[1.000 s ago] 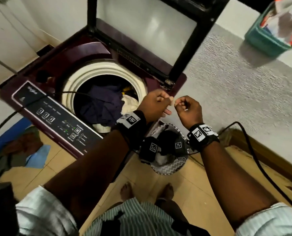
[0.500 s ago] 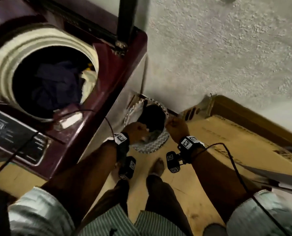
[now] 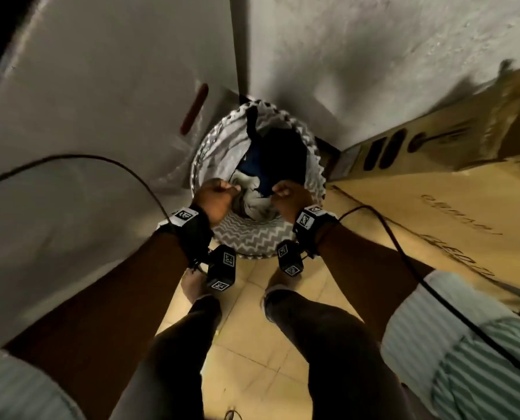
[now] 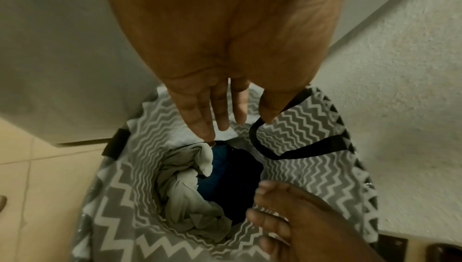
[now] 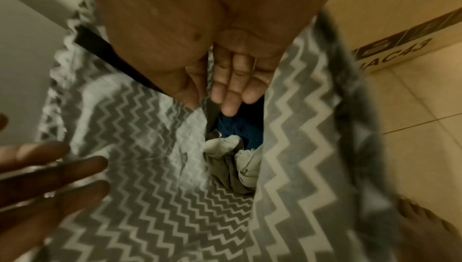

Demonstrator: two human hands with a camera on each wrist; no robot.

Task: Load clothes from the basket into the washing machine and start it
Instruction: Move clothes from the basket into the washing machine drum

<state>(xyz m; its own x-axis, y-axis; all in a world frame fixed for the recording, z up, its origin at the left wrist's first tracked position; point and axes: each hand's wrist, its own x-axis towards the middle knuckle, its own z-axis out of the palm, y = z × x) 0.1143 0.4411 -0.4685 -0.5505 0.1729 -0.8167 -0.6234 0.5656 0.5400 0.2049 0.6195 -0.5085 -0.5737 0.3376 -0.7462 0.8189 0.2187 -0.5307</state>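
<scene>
The grey-and-white zigzag laundry basket (image 3: 254,237) stands on the floor between the washing machine's white side (image 3: 101,122) and the wall. Inside lie a pale grey garment (image 4: 185,187) and a dark blue one (image 4: 225,173). Both hands reach down into the basket mouth. My left hand (image 3: 217,197) (image 4: 237,128) has straight fingers, the tips just above the pale garment, holding nothing. My right hand (image 3: 287,194) (image 5: 215,108) also has straight fingers, over the blue garment (image 5: 237,128), and holds nothing. The washer's drum is out of view.
A large cardboard box (image 3: 434,183) lies on the floor against the basket's right side. A black strap handle (image 4: 287,153) hangs inside the basket wall. My bare feet (image 3: 195,286) stand on the tiled floor just in front. Cables trail from both wrists.
Both hands came down from beside the washer's open top into the basket mouth, and their fingers have straightened. The head view has swung down from the washer to the basket.
</scene>
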